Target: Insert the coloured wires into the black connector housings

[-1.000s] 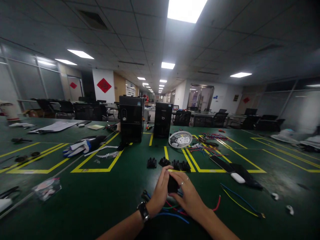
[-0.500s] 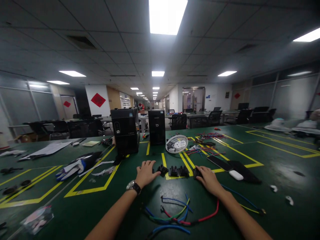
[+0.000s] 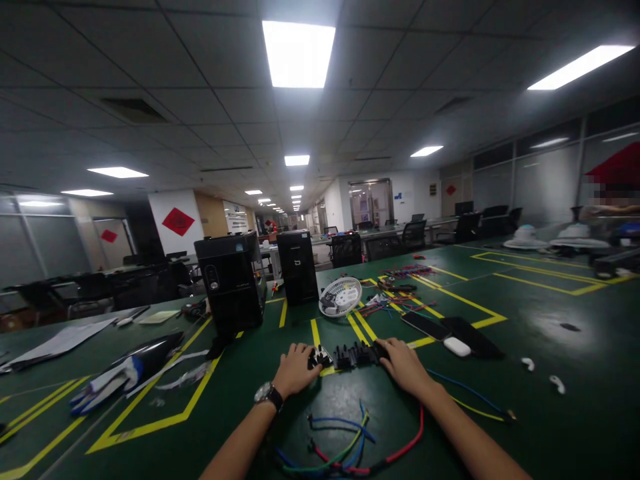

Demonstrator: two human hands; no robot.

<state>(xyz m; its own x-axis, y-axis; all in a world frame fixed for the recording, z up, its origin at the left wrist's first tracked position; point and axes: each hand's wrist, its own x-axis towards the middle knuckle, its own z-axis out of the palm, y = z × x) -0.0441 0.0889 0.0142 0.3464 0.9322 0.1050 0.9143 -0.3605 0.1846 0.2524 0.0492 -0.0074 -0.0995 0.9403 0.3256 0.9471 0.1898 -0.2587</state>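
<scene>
Several small black plastic parts (image 3: 350, 357) lie in a row on the green table, within yellow tape lines. My left hand (image 3: 296, 369), with a watch on its wrist, curls round the left end of the row, a black part (image 3: 319, 357) between thumb and fingers. Round the right end, my right hand (image 3: 405, 365) has its fingertips and thumb closed on another black part, mostly hidden by the hand. Nearer to me, between my forearms, blue, green and red cables (image 3: 360, 440) lie loose.
Behind the row stand a white basket (image 3: 345, 300) and two black computer towers (image 3: 230, 287) (image 3: 297, 267). A phone (image 3: 425, 326), a white earbud case (image 3: 457, 347) and loose earbuds lie right. Gloves (image 3: 113, 383) lie left. Another person (image 3: 617, 180) is at the far right.
My hands have moved closer together, and the black parts at both ends now sit nearer the middle ones. The camera view has tilted and shifted right.
</scene>
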